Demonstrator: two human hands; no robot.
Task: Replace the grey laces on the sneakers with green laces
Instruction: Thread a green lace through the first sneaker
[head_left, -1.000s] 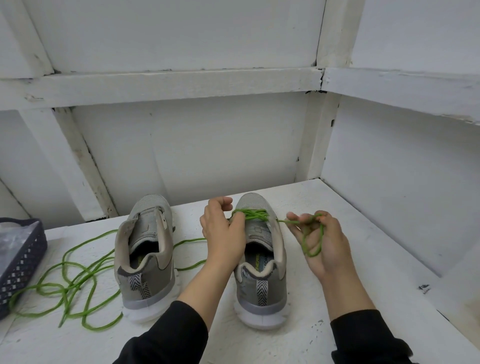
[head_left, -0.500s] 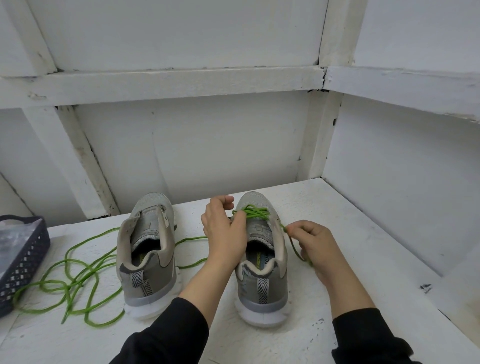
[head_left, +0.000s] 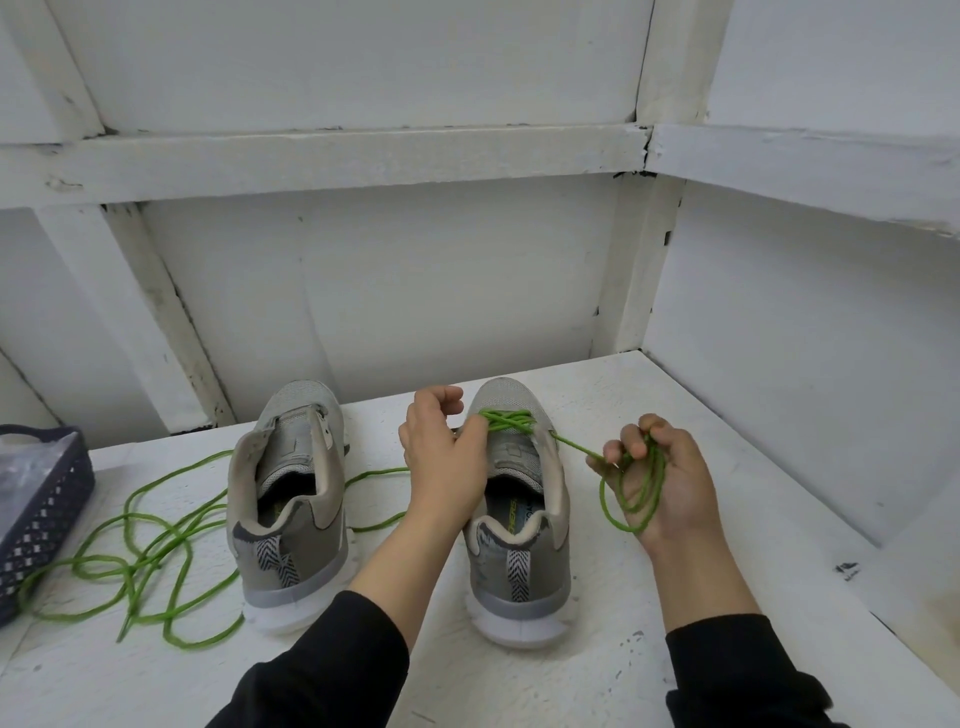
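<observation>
Two grey sneakers stand heels toward me on the white table (head_left: 649, 405). The left sneaker (head_left: 293, 504) has no lace in it. The right sneaker (head_left: 519, 525) carries a green lace (head_left: 509, 420) across its front eyelets. My left hand (head_left: 444, 457) pinches that lace at the sneaker's tongue. My right hand (head_left: 657, 480), palm up to the right of the shoe, grips several loops of the same lace, and a taut strand runs from it to the eyelets. A second green lace (head_left: 140, 540) lies loose on the table at the left.
A dark blue perforated basket (head_left: 44, 514) holding a clear plastic bag sits at the table's left edge. White walls with wooden beams close in the back and the right side.
My right hand has turned palm up and moved out to the right, gathering the lace in loops and pulling the strand taut. My left hand stays on the lace at the tongue.
</observation>
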